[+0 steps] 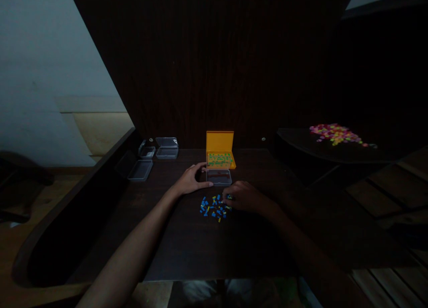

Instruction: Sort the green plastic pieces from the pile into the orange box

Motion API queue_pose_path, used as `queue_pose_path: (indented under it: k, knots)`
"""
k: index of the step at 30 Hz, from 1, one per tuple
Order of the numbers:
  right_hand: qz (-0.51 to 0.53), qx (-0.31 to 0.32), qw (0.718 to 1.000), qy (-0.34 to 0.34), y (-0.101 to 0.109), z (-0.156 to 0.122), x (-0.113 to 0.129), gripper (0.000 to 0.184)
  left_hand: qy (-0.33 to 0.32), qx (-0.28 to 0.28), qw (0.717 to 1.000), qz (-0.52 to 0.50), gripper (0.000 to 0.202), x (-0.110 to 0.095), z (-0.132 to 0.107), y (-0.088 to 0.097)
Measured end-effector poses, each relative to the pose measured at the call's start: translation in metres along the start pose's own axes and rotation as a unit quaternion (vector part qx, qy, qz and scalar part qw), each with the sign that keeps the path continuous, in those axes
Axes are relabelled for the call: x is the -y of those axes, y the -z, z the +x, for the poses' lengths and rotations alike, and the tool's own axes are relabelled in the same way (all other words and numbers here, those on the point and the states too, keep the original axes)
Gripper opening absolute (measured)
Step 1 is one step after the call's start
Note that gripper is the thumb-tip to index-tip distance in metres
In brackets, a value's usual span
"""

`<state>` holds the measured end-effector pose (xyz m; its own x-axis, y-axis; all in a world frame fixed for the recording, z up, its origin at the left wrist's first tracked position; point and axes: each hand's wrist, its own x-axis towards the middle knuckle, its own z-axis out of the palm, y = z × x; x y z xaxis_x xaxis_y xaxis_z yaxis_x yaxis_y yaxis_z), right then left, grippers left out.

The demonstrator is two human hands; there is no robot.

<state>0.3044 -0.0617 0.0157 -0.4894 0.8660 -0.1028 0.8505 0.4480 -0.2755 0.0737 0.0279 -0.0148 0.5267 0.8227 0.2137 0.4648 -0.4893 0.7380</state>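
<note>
My left hand (191,179) is curved round the left side of a small clear plastic box (219,183), thumb at its front corner and fingers toward the back. A few dark reddish pieces (219,174) lie inside the box. Just behind it is a yellow case (220,141) with its lid up and green pieces (219,158) in its base. In front of the box, small blue and yellow pieces (214,208) are scattered on the dark table. At the pile's right edge, my right hand (245,196) has its fingers bent together; what is between the fingertips is too small to make out.
Three other clear boxes stand open at the left: one near the side rail (140,170), one behind it (167,152), and a smaller one (147,153). A curved shelf (297,143) at the right bears a heap of pink and yellow bits (337,134). A dark panel (207,67) rises behind.
</note>
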Motion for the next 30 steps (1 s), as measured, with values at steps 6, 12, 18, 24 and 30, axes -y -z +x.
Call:
queue_pose_path:
  k: [6,12,18,24,30]
  knots:
    - [0.005,-0.001,1.000,0.012,0.0043,-0.0005,0.0049,0.015,-0.001,-0.002,1.000,0.007,0.081,-0.0020,0.0003,0.0007]
    - [0.003,0.003,1.000,0.004,0.0031,0.0004,0.0056,0.015,0.003,0.002,1.000,0.006,0.080,-0.0050,0.0001,0.0017]
    - [-0.004,0.001,1.000,-0.005,0.0011,0.0001,0.0060,0.015,0.005,0.002,1.000,0.003,0.082,-0.0029,-0.0002,0.0008]
    - [0.005,0.000,1.000,-0.007,0.0027,0.0018,0.0084,0.015,0.006,0.001,1.000,0.005,0.080,-0.0036,-0.0007,0.0008]
    - [0.027,-0.008,1.000,-0.013,0.0013,0.0026,0.0021,0.013,-0.001,0.003,1.000,0.001,0.079,-0.0041,-0.0002,0.0011]
